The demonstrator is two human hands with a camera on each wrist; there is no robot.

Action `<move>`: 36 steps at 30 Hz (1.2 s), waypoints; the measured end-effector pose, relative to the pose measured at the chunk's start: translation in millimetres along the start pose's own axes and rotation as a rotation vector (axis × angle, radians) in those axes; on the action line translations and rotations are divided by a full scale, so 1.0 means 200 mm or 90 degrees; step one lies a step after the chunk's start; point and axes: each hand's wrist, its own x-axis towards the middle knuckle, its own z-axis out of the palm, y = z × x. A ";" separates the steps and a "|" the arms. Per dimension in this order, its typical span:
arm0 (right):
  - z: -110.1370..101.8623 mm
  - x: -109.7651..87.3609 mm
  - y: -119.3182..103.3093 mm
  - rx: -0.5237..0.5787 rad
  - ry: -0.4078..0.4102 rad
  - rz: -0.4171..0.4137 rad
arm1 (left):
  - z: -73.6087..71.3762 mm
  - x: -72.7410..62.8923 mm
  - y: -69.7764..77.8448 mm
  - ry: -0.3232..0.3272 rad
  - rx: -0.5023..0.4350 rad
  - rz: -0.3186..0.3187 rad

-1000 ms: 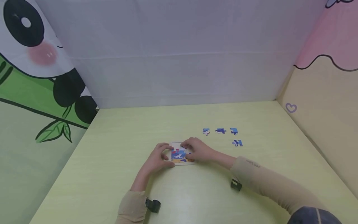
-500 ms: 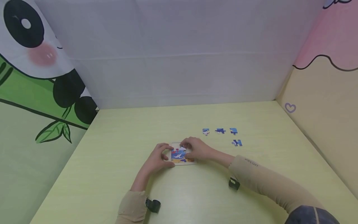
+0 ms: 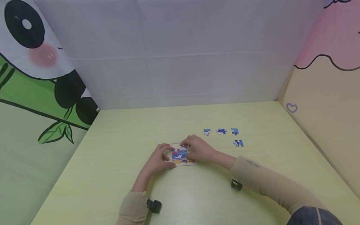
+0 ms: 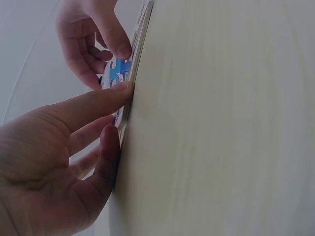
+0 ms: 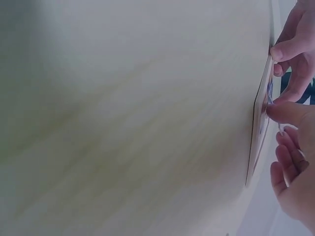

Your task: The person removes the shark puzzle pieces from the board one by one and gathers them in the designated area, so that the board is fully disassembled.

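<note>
A small jigsaw puzzle board (image 3: 184, 165) lies in the middle of the table, partly filled with a blue sea picture. My left hand (image 3: 158, 160) holds it by the left side, thumb at the near corner and index finger towards the far one. Over the board's right part, my right hand (image 3: 200, 150) pinches a puzzle piece between thumb and fingers. Blue and white of a puzzle piece (image 4: 117, 70) shows by the right fingers in the left wrist view. From the right wrist side, the board (image 5: 257, 125) appears edge-on, with both hands at its upper face.
Beyond the right hand, three loose puzzle pieces make a row: a pale one (image 3: 207, 132), a dark blue one (image 3: 221, 131) and a light blue one (image 3: 235, 131). Another piece (image 3: 238, 143) lies just nearer. Cartoon-printed panels (image 3: 323, 103) and a white backdrop (image 3: 180, 78) enclose the table.
My right hand's fingers have lifted and shifted slightly up and left over the board, and the held piece looks more tilted. My left hand and the loose pieces stay put.
</note>
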 end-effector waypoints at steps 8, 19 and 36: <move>-0.01 -0.01 0.00 0.009 0.016 -0.010 | -0.01 -0.01 0.01 -0.003 0.002 -0.002; -0.05 -0.06 0.07 0.124 0.008 0.041 | 0.00 -0.01 0.01 -0.001 0.006 -0.016; -0.16 -0.25 0.34 0.073 0.057 0.070 | 0.01 0.01 0.00 0.005 0.013 -0.013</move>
